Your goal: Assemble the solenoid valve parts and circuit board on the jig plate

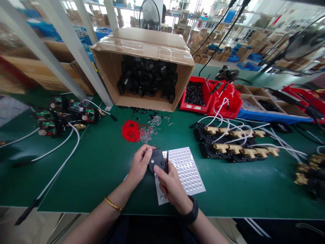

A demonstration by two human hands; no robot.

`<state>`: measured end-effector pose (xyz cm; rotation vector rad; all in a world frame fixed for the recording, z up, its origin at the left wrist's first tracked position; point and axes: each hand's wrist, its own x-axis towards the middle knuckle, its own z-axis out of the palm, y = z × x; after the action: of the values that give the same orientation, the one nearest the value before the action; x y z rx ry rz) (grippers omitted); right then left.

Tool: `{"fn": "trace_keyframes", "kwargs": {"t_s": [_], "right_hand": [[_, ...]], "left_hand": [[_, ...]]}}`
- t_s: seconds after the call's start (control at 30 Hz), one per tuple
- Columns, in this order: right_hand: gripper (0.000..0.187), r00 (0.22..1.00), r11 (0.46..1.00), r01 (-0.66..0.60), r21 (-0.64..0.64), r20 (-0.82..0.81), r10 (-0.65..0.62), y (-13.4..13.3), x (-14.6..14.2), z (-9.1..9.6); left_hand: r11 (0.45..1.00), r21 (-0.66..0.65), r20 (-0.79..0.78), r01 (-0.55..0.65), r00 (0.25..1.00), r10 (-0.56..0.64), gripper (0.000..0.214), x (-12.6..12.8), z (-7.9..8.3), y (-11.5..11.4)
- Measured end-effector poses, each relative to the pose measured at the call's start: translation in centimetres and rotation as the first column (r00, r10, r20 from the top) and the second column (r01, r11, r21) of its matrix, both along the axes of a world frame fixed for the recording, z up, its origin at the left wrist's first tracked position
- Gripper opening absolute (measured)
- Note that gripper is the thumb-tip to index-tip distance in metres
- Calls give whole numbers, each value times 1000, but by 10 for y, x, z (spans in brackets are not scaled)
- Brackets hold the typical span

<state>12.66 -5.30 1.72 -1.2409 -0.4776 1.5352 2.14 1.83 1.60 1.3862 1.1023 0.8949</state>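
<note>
My left hand [139,163] grips a small black plastic part [155,159] from its left side, just above the green table. My right hand [170,184] touches the same part from below and holds a thin black pen-like tool [167,162] upright against it. Both hands hover over the near left corner of a white perforated plate [186,169] lying flat on the table. A red coil of wire rings [131,130] and a scatter of small metal pins [150,127] lie just beyond the hands.
A cardboard box [144,54] on its side holds several black parts. Red bins [203,96] stand to its right. Brass-fitted black units with white tubes [236,144] lie right of the plate. Circuit-board assemblies [63,115] and white cables lie at left.
</note>
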Motion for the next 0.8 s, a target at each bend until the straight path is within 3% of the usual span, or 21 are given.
{"fn": "trace_keyframes", "kwargs": {"t_s": [0.1, 0.17, 0.23, 0.3, 0.33, 0.37, 0.43, 0.5, 0.53, 0.6, 0.7, 0.77, 0.8], "right_hand": [[42, 994, 998, -29, -60, -103, 22, 2, 16, 4], [40, 986, 993, -115, -18, -121, 112, -3, 38, 9], [46, 979, 973, -206, 101, 21, 205, -11, 64, 13], [51, 912, 929, -305, 210, 345, 221, -20, 86, 14], [48, 822, 901, -359, 245, 540, 181, -24, 94, 12], [43, 685, 869, -420, 259, 719, 117, -25, 100, 8], [39, 336, 794, -558, 242, 940, -50, -24, 102, -3], [43, 43, 700, -693, 174, 979, -200, -20, 98, -15], [43, -61, 655, -745, 130, 963, -261, -19, 95, -19], [42, -194, 574, -817, 51, 914, -357, -19, 90, -21], [41, -255, 502, -864, -35, 891, -376, -30, 90, -13], [37, -178, 474, -881, 7, 922, -344, -38, 94, -6], [32, -88, 471, -879, 82, 940, -328, -40, 96, -2]], "left_hand": [[999, 2, 41, 54, 998, -54, 55, -10, 4, -9], [990, -91, 71, 107, 992, -101, 69, -26, 14, -19], [939, -297, 83, 171, 985, -153, 68, -47, 29, -27], [883, -433, 18, 181, 981, -192, 67, -73, 45, -27], [894, -424, -71, 147, 978, -195, 65, -86, 51, -24], [932, -353, -201, 85, 966, -165, 61, -97, 56, -17], [992, -116, -462, -43, 887, -15, 46, -115, 60, 3], [997, -17, -607, -81, 793, 54, 37, -124, 57, 24], [997, -47, -646, -63, 763, 18, 34, -124, 55, 34], [991, -134, -693, 22, 713, -110, 29, -117, 50, 48], [982, -43, -737, 183, 658, -155, 22, -91, 43, 56], [959, 25, -709, 282, 681, -182, 21, -69, 38, 59], [945, 20, -686, 327, 692, -225, 21, -57, 35, 61]]}}
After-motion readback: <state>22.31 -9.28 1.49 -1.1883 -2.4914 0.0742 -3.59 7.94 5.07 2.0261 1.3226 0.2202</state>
